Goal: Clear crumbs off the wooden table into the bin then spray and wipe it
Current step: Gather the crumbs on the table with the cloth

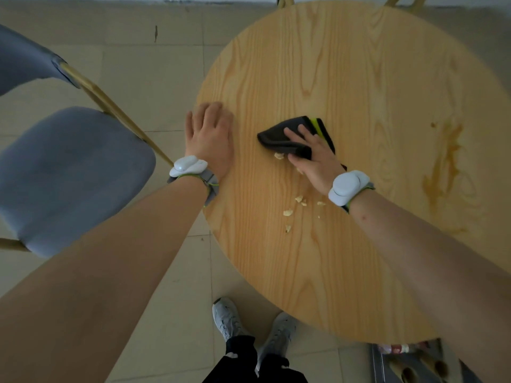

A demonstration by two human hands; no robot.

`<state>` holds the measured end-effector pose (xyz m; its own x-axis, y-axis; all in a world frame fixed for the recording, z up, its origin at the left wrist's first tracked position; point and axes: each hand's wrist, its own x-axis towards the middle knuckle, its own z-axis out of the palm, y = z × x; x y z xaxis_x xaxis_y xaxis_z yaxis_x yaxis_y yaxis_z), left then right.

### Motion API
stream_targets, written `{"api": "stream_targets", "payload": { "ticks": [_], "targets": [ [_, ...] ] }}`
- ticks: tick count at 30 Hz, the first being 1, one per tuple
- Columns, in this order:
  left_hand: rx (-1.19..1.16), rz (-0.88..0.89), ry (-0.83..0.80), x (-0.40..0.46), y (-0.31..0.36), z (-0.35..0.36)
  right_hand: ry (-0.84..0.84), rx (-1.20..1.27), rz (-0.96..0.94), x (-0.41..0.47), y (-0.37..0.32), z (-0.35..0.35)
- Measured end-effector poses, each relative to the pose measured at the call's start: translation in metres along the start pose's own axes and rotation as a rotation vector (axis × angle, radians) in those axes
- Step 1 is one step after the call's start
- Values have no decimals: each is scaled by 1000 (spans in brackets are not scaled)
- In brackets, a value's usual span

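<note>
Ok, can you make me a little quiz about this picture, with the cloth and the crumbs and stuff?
1. True or false: the left hand lies flat at the edge of the wooden table.
2. Which hand presses on the dark cloth? A) left B) right C) both
3. Fill in: the crumbs lie on the table between the cloth and the person's ____.

Key:
1. True.
2. B, the right hand, with its thumb round the cloth's near edge.
3. Body; they sit on the near side of the cloth, not yet swept off. An orange-brown stain also marks the right side.
</note>
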<state>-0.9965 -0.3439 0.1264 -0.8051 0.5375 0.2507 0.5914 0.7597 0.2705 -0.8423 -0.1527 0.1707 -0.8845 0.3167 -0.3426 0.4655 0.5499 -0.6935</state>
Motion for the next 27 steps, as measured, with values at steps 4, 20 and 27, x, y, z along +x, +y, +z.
{"api": "stream_targets", "payload": {
  "ticks": [4,20,27],
  "targets": [
    [-48,58,-16,-9,-3,-6,-29,-49,-61,-38,3,7],
    [-79,58,-48,-85,33,-19,-117,-60,-186,-118,27,20],
    [-109,-47,-37,-104,48,-19,-153,-5,-106,-132,37,28]
  ]
}}
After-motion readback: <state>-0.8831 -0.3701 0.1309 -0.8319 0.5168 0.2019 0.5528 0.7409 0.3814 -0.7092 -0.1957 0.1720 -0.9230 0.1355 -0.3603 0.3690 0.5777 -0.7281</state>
